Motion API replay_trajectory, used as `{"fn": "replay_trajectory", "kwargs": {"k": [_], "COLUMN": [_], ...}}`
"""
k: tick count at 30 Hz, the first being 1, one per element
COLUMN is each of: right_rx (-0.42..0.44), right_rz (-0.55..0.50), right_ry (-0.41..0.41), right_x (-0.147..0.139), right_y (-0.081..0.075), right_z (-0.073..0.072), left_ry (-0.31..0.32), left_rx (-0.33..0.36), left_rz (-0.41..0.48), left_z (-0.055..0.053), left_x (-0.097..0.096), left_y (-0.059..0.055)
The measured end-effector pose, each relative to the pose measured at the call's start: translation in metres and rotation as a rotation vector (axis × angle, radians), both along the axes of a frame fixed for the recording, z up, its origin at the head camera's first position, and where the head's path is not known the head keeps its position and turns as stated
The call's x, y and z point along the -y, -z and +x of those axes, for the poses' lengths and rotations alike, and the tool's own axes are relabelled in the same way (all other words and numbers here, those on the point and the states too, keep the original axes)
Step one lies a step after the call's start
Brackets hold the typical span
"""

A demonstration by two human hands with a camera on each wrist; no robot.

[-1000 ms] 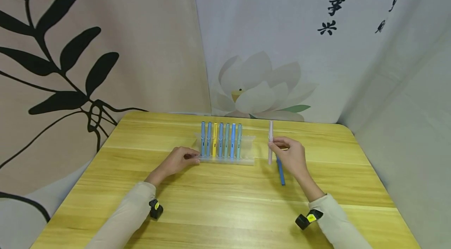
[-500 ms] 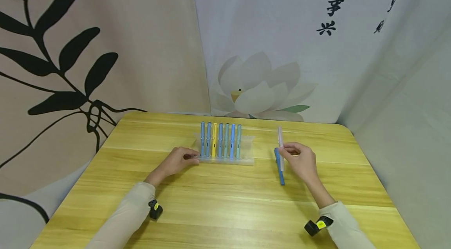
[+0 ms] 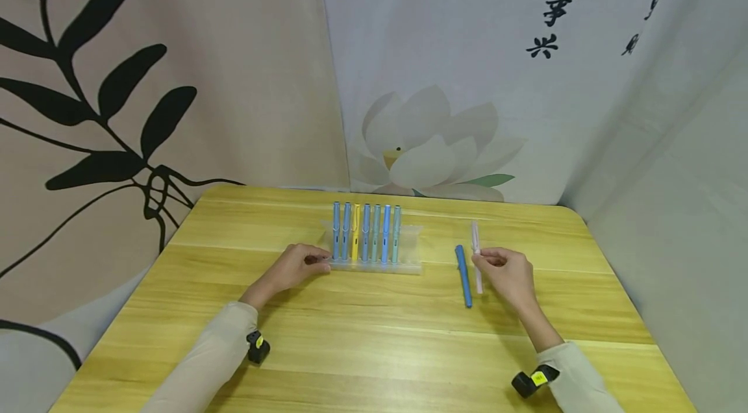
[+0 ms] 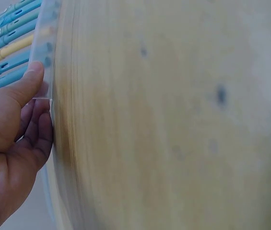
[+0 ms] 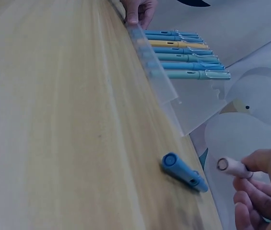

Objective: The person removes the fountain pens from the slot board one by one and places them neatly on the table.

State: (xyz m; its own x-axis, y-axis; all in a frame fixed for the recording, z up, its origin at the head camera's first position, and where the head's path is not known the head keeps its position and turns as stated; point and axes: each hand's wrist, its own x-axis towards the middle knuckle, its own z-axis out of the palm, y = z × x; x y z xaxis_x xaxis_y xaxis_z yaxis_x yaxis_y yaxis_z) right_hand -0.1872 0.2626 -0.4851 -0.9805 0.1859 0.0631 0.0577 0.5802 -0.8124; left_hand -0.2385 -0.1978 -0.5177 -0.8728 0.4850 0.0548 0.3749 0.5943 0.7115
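Note:
My left hand (image 3: 298, 265) grips the left end of a clear plastic pen rack (image 3: 411, 250); in the left wrist view the thumb (image 4: 32, 76) lies on its front lip, fingers curled at its end. Several pens stand side by side in the rack: blue and green ones plus a yellow pen (image 3: 355, 231). Right of the rack, my right hand (image 3: 508, 273) pinches a pale pink pen (image 3: 476, 237) between thumb and fingers. Its end faces the camera in the right wrist view. Just left of it, a blue pen (image 3: 463, 276) lies on the table.
The wooden table (image 3: 374, 348) reaches back to a cloth backdrop (image 3: 269, 75) with leaf, lotus and writing prints. The rack's right part holds no pens. A black camera is strapped on each wrist.
My right hand has moved right and toward me with the pink pen, from the far side of the blue pen to its right. My left hand and the rack have stayed still.

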Motion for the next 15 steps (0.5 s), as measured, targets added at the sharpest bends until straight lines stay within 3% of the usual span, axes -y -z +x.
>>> {"fn": "replay_trajectory", "kwargs": {"k": [15], "right_rx": [0.058], "right_rz": [0.112], "right_ry": [0.018], "right_x": [-0.009], "right_y": [0.021], "right_z": [-0.001], "left_ry": [0.003], "left_rx": [-0.001], "left_rz": [0.002], "left_z": [0.0], "left_x": [0.0], "left_y": [0.0]}}
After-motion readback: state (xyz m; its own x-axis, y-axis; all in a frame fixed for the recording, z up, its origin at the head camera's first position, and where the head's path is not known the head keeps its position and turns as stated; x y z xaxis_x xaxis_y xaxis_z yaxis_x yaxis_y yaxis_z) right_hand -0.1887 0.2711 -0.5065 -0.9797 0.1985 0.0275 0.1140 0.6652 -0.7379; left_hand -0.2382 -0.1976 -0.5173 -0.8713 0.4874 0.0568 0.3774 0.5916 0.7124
